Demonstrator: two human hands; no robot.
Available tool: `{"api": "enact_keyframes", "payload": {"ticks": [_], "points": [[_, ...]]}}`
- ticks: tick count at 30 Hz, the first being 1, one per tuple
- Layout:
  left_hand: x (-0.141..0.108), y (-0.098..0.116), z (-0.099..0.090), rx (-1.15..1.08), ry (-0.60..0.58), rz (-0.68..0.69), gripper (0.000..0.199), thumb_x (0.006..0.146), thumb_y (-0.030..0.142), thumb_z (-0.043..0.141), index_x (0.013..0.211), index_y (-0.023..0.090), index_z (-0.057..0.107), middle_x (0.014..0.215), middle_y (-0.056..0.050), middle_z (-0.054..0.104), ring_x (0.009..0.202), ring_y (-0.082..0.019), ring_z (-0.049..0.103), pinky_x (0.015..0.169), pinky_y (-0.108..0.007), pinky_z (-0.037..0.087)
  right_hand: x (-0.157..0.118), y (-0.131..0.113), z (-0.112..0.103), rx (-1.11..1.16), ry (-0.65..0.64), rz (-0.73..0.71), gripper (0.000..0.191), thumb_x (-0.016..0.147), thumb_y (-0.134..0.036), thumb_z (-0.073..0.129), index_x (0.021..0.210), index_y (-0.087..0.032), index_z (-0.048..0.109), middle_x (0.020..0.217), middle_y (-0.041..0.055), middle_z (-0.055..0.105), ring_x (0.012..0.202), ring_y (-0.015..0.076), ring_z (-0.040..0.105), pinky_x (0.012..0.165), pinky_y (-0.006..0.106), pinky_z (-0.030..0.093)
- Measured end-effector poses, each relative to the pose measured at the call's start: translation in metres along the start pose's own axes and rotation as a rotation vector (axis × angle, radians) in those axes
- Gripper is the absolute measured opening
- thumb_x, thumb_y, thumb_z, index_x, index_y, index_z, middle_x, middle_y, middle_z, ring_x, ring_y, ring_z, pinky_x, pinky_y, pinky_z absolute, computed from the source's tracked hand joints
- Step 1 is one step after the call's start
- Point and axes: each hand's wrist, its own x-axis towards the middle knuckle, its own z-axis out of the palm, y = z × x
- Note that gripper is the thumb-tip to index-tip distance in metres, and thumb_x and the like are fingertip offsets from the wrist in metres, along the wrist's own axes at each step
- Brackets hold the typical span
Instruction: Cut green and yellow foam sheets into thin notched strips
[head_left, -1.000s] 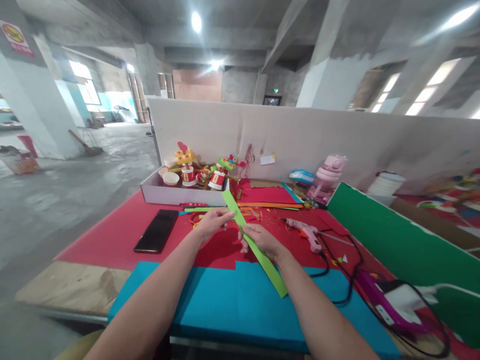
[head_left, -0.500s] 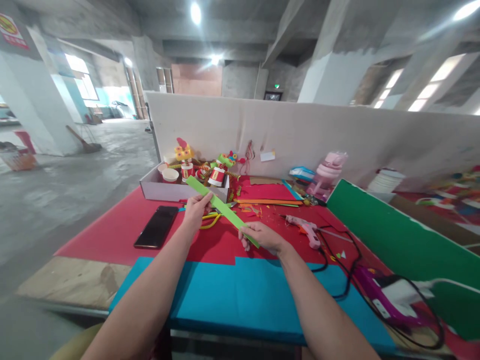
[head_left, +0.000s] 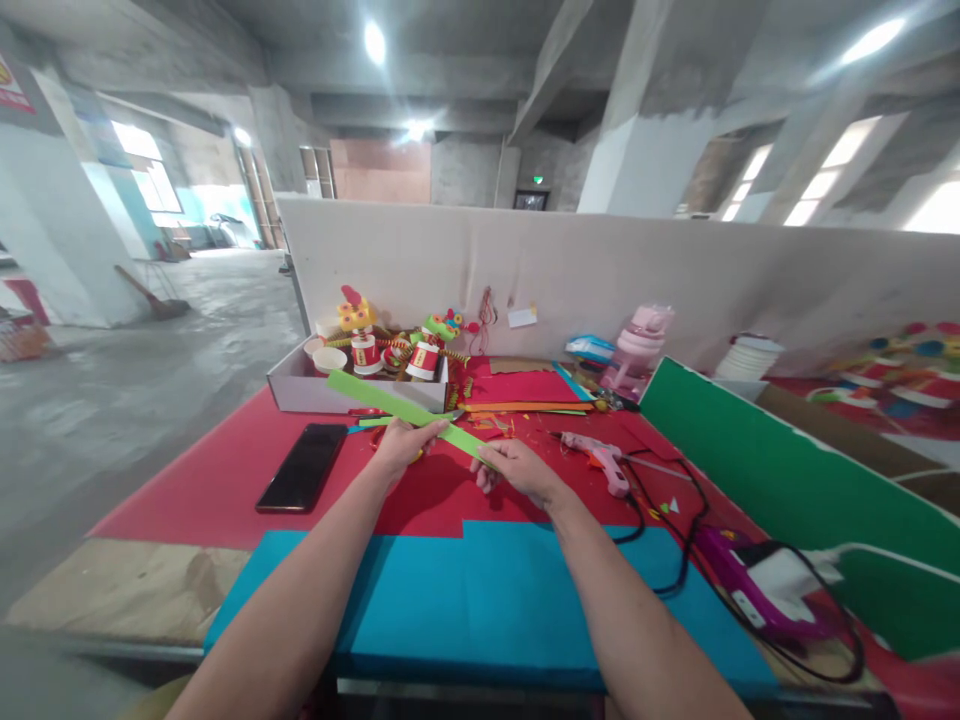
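Note:
A long light-green paper strip [head_left: 394, 405] is held above the red table covering, slanting from upper left to lower right. My left hand [head_left: 407, 444] pinches it near its middle. At its lower right end, my right hand [head_left: 516, 470] grips it between thumb and fingers. Yellow-handled scissors lie beneath my left hand, mostly hidden by it. A black phone [head_left: 302, 467] rests on the red sheet left of my left hand. To the right of my right hand lies a pink glue gun [head_left: 598, 460].
Behind stands a white box [head_left: 360, 394] with paper cups and cup figures. Orange strips [head_left: 525, 407] and scraps lie behind my hands. Rightward are a green board [head_left: 787, 490], black cables and a purple power strip [head_left: 757, 585]. Blue sheets [head_left: 450, 590] cover the front edge.
The strip has turned flatter, its upper left end swinging left and down. My left hand has slid along it toward my right hand. The camera view has shifted slightly.

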Motion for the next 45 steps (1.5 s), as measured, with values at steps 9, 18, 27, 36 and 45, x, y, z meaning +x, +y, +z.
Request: {"api": "enact_keyframes", "payload": {"ticks": [9, 18, 27, 36, 45], "points": [[0.009, 0.000, -0.005, -0.358, 0.222, -0.001, 0.041, 0.058, 0.044, 0.079, 0.047, 0.014, 0.052, 0.041, 0.002, 0.047, 0.040, -0.006, 0.041, 0.041, -0.021, 0.033, 0.014, 0.011, 0.000, 0.276, 0.612, -0.264, 0.043, 0.074, -0.061, 0.059, 0.067, -0.019, 0.052, 0.052, -0.0042, 0.053, 0.043, 0.0085, 0.048, 0.044, 0.021, 0.044], [-0.013, -0.009, 0.038, -0.257, -0.033, 0.026, 0.044, 0.066, 0.046, 0.073, 0.046, 0.016, 0.049, 0.041, 0.002, 0.045, 0.041, -0.008, 0.041, 0.044, -0.023, 0.032, 0.024, 0.022, 0.035, 0.066, 0.375, -0.119, 0.051, 0.072, -0.066, 0.058, 0.053, -0.021, 0.044, 0.040, -0.0065, 0.039, 0.037, 0.0086, 0.040, 0.042, 0.022, 0.040], [-0.017, -0.002, 0.033, -0.070, -0.062, 0.102, 0.041, 0.074, 0.049, 0.065, 0.051, 0.018, 0.053, 0.044, 0.003, 0.045, 0.046, -0.010, 0.043, 0.050, -0.025, 0.036, 0.025, 0.021, 0.033, 0.143, 0.558, -0.142, 0.055, 0.072, -0.069, 0.055, 0.049, -0.022, 0.040, 0.039, -0.0073, 0.031, 0.033, 0.0084, 0.033, 0.035, 0.023, 0.033], [-0.007, -0.013, 0.021, -0.059, 0.025, 0.057, 0.041, 0.070, 0.049, 0.068, 0.049, 0.018, 0.050, 0.047, 0.001, 0.047, 0.049, -0.011, 0.044, 0.052, -0.025, 0.038, 0.027, 0.023, 0.024, 0.139, 0.596, -0.190, 0.056, 0.077, -0.068, 0.050, 0.047, -0.023, 0.035, 0.037, -0.0071, 0.030, 0.029, 0.0076, 0.031, 0.031, 0.022, 0.031], [-0.008, -0.004, 0.014, -0.079, 0.032, 0.069, 0.045, 0.074, 0.048, 0.066, 0.045, 0.019, 0.046, 0.045, 0.002, 0.044, 0.049, -0.010, 0.044, 0.052, -0.024, 0.036, 0.026, 0.022, 0.013, 0.153, 0.636, -0.252, 0.059, 0.080, -0.067, 0.047, 0.046, -0.023, 0.027, 0.036, -0.0079, 0.026, 0.028, 0.0062, 0.029, 0.030, 0.021, 0.029]]}}
